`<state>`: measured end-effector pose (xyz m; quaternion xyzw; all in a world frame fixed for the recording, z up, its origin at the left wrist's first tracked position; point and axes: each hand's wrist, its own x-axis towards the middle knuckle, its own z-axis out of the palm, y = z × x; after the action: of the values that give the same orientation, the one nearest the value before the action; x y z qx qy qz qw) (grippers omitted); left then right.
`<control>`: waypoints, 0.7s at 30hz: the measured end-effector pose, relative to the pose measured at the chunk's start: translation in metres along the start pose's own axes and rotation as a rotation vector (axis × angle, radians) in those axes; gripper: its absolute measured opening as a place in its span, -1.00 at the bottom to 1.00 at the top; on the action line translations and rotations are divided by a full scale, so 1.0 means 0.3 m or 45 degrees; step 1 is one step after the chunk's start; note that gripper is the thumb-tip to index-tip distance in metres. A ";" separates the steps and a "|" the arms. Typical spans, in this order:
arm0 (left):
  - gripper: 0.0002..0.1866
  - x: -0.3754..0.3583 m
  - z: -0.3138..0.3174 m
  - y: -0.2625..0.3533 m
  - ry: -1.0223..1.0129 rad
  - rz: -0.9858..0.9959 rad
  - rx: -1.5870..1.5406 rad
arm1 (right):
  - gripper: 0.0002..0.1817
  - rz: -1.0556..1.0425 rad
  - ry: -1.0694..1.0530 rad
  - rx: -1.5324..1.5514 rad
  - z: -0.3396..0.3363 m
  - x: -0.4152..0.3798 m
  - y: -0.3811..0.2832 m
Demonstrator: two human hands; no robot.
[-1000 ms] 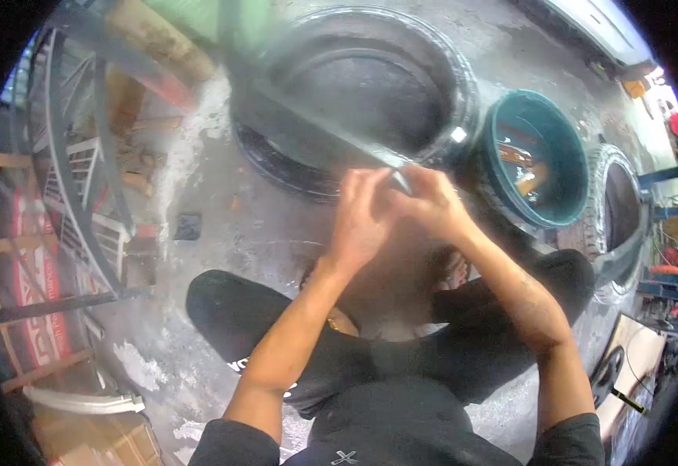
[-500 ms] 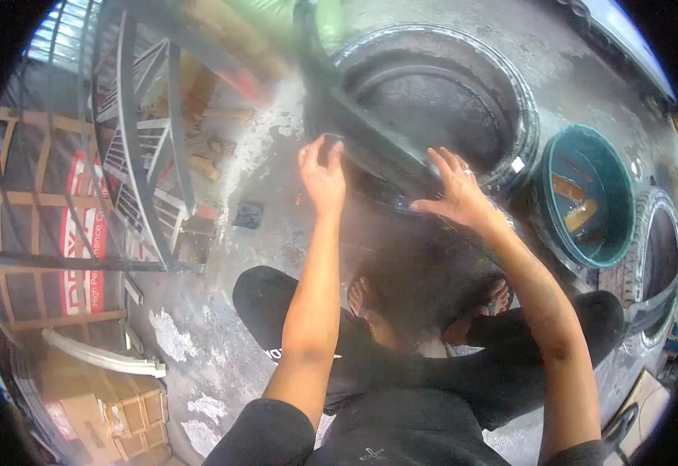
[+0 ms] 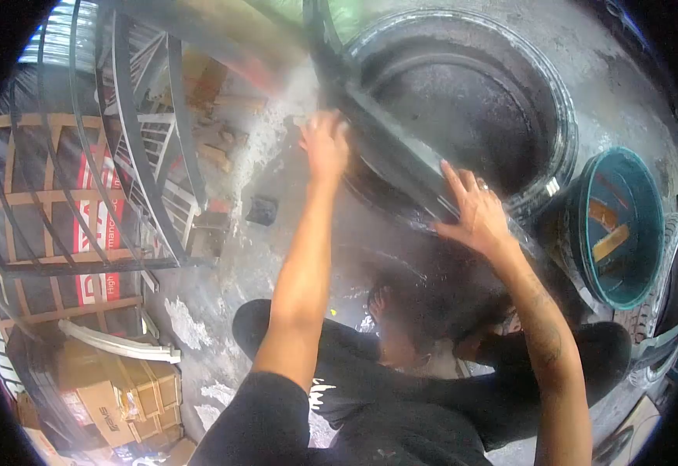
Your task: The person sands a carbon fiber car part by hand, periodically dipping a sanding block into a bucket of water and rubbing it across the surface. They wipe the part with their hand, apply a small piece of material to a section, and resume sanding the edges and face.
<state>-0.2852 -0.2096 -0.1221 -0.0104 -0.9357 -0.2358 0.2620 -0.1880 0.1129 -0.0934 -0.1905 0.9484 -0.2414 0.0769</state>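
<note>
A long black rubber tube [image 3: 401,140], flattened in the middle, slants from the top of the view down to my right hand [image 3: 477,213]. My right hand spans the tube's lower part, fingers along its upper edge and thumb at its lower edge; a ring is on one finger. Beside the tube's left edge is my left hand [image 3: 326,147], its fingers curled and smeared by motion. Under and behind the tube lies a wide round black tub [image 3: 564,116] with a thick rim, its dark inside partly hidden by the tube.
On the right stands a green bucket [image 3: 587,233] holding brown blocks [image 3: 609,242], with a tyre [image 3: 669,233] behind it. A metal rack [image 3: 141,155] and cardboard boxes [image 3: 113,388] line the left. A small dark block [image 3: 262,210] lies on the concrete floor [image 3: 222,295].
The view has shifted, so the tub and bucket appear farther right and the bucket lower. My left hand has moved up along the tube; my right hand now spans the tube more closely.
</note>
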 end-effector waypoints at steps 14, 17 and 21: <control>-0.72 0.094 -0.032 -0.040 -0.060 0.129 -0.008 | 0.33 0.006 -0.004 -0.079 0.009 0.011 -0.006; -0.73 0.062 0.012 -0.039 0.049 0.092 0.016 | 0.33 0.003 -0.004 -0.068 0.003 0.008 -0.008; -0.71 0.035 -0.039 -0.024 -0.076 0.210 -0.059 | 0.34 0.006 -0.010 -0.085 -0.007 0.011 -0.011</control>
<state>-0.2898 -0.2224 -0.1113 -0.1006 -0.9334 -0.2346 0.2523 -0.1906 0.1098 -0.0900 -0.1916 0.9561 -0.2085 0.0748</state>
